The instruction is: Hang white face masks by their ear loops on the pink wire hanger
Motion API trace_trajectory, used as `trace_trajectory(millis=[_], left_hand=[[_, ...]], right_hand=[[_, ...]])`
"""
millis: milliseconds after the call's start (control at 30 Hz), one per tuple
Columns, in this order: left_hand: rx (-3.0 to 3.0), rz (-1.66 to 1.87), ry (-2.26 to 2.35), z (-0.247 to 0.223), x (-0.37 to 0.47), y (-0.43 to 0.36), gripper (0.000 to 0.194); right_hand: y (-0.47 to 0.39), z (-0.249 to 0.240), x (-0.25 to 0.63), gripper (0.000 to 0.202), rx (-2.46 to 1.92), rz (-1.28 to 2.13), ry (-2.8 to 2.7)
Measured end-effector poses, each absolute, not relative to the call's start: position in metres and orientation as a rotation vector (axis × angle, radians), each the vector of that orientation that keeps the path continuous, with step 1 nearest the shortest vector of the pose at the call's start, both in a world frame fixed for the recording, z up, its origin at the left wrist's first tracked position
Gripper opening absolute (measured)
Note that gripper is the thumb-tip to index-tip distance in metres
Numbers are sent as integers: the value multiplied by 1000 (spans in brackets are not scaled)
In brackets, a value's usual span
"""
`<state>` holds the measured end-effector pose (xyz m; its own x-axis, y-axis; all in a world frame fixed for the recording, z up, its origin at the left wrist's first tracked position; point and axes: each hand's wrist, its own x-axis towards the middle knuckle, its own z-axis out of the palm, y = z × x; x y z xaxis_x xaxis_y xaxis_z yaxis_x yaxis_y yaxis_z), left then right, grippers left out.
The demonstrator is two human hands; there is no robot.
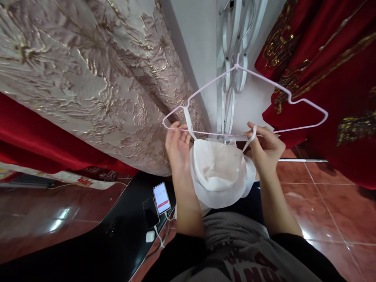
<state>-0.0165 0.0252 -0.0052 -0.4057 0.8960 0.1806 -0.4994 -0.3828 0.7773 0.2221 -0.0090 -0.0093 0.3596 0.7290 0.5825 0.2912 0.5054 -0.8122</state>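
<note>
A pale pink clothes hanger (211, 83) is up in front of me, its hook near a white metal rack. Hanging below it is a white strappy garment (219, 164) with a wide, ruffled lower edge. One of its straps (188, 119) is looped over the hanger's left shoulder notch. My left hand (179, 145) is closed around the hanger's lower left bar, close to that strap. The other strap (250, 138) is pinched between the fingers of my right hand (266, 145), just below the lower bar and apart from the right notch.
Pink-gold embossed fabric (96, 70) hangs at the left, and red gold-trimmed cloth (326, 90) at the right. White curled metalwork (232, 51) stands behind the hanger. A lit phone (161, 198), a dark phone (150, 213) and a white earbud case (150, 236) lie on the black surface (96, 243).
</note>
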Motion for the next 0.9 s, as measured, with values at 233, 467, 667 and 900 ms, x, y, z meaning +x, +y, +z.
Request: trace_trajectory(millis=[233, 467, 667, 900], left_hand=[[740, 1945, 740, -11, 26, 9, 41], [834, 2051, 799, -8, 26, 11, 39], [869, 2069, 858, -1, 19, 8, 35], [851, 2061, 852, 1, 11, 9, 41]], right_hand=[[-7, -14, 226, 41, -983, 246, -1244], [-6, -5, 288, 35, -1021, 5, -803], [14, 12, 317, 28, -1140, 137, -961], [26, 51, 301, 13, -1146, 129, -1327]])
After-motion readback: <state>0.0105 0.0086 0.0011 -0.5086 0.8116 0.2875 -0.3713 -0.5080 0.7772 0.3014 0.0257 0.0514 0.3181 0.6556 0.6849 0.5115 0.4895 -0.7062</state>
